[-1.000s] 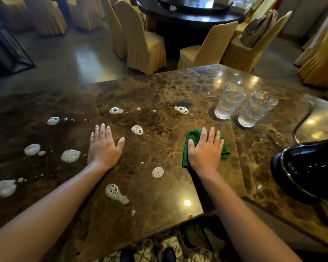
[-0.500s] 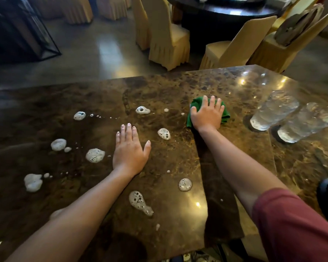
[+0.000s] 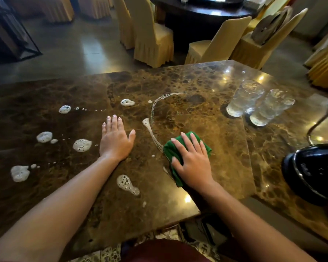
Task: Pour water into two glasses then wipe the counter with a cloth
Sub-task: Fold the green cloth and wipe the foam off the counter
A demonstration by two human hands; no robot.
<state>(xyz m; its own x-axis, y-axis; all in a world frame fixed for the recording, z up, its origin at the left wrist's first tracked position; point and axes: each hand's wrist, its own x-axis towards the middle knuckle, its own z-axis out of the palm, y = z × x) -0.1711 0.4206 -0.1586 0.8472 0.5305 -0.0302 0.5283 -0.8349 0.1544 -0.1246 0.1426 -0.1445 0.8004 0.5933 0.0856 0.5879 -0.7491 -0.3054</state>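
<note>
Right hand: we press our right hand (image 3: 194, 163) flat, fingers spread, on the green cloth (image 3: 186, 148); the palm pins it to the counter (image 3: 225, 167) and no fingers curl round it.
Cloth: it lies crumpled under this hand, showing past the fingertips and along the thumb side.
Left hand: our left hand (image 3: 115, 141) rests flat and empty on the marble, fingers together, thumb out, well to the left of the cloth hand.
Foam streak: a thin curved line of suds (image 3: 152, 118) runs from the cloth's far-left edge away from us and bends right.
Foam patches: one patch (image 3: 128, 185) lies near us between the two forearms; another (image 3: 82, 145) sits just left of the left hand; further patches (image 3: 44, 137) (image 3: 20, 173) (image 3: 64, 109) lie beyond it to the left; one (image 3: 127, 102) lies beyond the left fingertips.
Glasses: two clear glasses (image 3: 244, 98) (image 3: 271, 107) holding water stand side by side, beyond and right of the cloth hand, apart from it.
Kettle: a black kettle (image 3: 314, 171) sits at the far right of the cloth hand, partly cut off by the frame edge.
Background: chairs in yellow covers (image 3: 153, 38) stand beyond the counter.
</note>
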